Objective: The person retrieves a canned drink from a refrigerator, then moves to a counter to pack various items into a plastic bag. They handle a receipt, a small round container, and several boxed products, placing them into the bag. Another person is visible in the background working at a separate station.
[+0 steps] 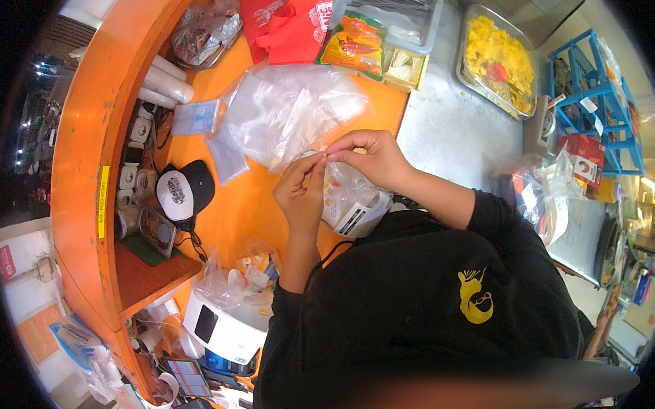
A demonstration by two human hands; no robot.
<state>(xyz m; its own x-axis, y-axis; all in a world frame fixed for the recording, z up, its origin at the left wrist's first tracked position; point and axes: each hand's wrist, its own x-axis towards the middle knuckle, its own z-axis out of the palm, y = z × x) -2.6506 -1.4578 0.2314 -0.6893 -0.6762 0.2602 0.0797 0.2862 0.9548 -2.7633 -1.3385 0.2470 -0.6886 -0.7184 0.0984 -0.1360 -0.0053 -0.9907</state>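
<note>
In front of my chest, my left hand (301, 186) and my right hand (370, 154) meet at their fingertips. Both pinch at the gathered top of a clear plastic bag (342, 183). The exact bit between the fingers is too small to make out. A white label with printed writing (355, 220) shows on the bag's lower side. Partly behind my forearm and sleeve, the rest of the bag is hidden. Just beyond the hands, a loose pile of clear plastic bags (297, 108) spreads over the orange counter (252, 212).
A black-and-white cap (185, 190) lies left, near an orange shelf (82, 159). A white printer-like device (223, 327) stands lower left. Far off are a red bag (294, 32) and a yellow packet (353, 44). A tray of yellow food (498, 52) rests on the metal worktop (438, 114).
</note>
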